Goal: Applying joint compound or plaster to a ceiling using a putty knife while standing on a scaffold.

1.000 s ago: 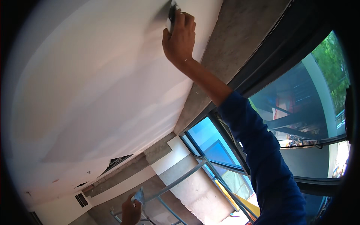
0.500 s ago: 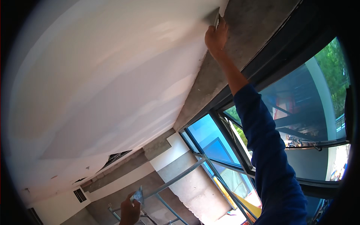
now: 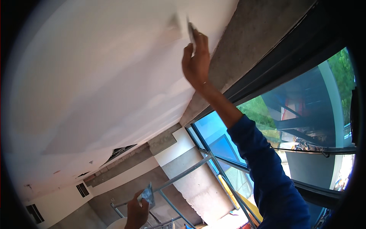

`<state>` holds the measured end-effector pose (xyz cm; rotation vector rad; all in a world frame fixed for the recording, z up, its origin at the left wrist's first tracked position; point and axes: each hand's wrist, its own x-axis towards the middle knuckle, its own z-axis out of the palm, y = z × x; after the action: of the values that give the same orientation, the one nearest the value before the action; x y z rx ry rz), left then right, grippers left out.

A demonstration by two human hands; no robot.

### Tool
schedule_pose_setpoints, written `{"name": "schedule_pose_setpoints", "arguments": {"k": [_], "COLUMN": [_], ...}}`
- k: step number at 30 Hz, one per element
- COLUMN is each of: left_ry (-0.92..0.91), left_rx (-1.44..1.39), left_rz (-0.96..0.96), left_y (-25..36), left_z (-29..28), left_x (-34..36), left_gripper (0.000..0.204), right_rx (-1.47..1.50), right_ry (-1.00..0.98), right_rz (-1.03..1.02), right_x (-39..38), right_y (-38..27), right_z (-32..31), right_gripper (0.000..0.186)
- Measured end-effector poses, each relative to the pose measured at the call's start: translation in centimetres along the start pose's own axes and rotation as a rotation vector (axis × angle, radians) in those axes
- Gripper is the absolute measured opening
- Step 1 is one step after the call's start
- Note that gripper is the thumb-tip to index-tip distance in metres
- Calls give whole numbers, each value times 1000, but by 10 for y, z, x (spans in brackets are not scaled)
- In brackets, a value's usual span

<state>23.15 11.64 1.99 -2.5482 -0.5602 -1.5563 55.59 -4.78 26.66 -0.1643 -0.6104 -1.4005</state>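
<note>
My right hand point(image 3: 196, 63) is raised at the top centre, closed on a putty knife point(image 3: 191, 33) beside the white ceiling point(image 3: 99, 87), near its edge along a grey concrete band point(image 3: 248, 42). The blade is blurred; I cannot tell whether it touches the surface. My right arm wears a blue sleeve. Low in the middle, my left hand point(image 3: 137, 210) grips a second metal blade point(image 3: 147, 195), which looks smeared with pale material.
Metal scaffold tubes point(image 3: 187, 171) stand below and beyond my hands. Dark-framed windows point(image 3: 301, 110) run along the right, with greenery outside. A dark opening point(image 3: 119, 152) is in the ceiling's far part. Grey and white wall sections point(image 3: 179, 149) are at the far end.
My right hand with the knife first moved right toward the concrete band, then came back left and down. My left hand with its blade has shifted slightly right.
</note>
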Motion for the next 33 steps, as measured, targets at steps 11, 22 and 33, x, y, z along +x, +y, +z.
{"name": "schedule_pose_setpoints", "arguments": {"k": [11,22,33], "left_ry": [-77,197,-61], "left_rx": [21,-164,-1855], "left_rz": [-144,-24,-588], "left_y": [0,41,62], "left_z": [-7,-22,2], "left_x": [-1,24,60], "left_gripper": [34,28,20], "right_rx": [-190,243,824], "right_ry": [236,-256,-1000], "right_rz": [308,204,45], "right_x": [64,-70,-160], "right_y": [100,-88,-111], "right_z": [4,65,-102], "right_gripper": [49,60,67]}}
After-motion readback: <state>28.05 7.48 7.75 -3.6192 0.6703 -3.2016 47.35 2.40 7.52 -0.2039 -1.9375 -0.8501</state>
